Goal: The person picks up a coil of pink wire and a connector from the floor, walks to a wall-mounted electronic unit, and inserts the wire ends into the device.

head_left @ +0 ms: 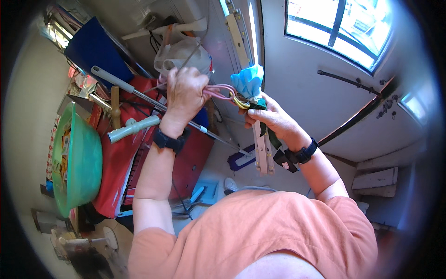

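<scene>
My left hand (185,90) is closed round a pink cord (218,88), which stretches toward my right hand in a doubled loop. A yellow loop (240,103) meets the end of that cord. My right hand (274,118) grips a dark green strip (258,105) between thumb and fingers, and part of it hangs below the hand. Just above these fingers a crumpled light blue bag or cloth (248,80) sticks up. How the cord, loop and strip are joined is too small to tell. Both wrists wear black bands.
A mop with a silver pole (197,126) and purple head (238,159) leans below my left hand. To the left are a green basin (88,158), a blue bin (97,51) and red cases (183,160). A white plastic bag (181,56) hangs ahead; a white door (302,69) stands right.
</scene>
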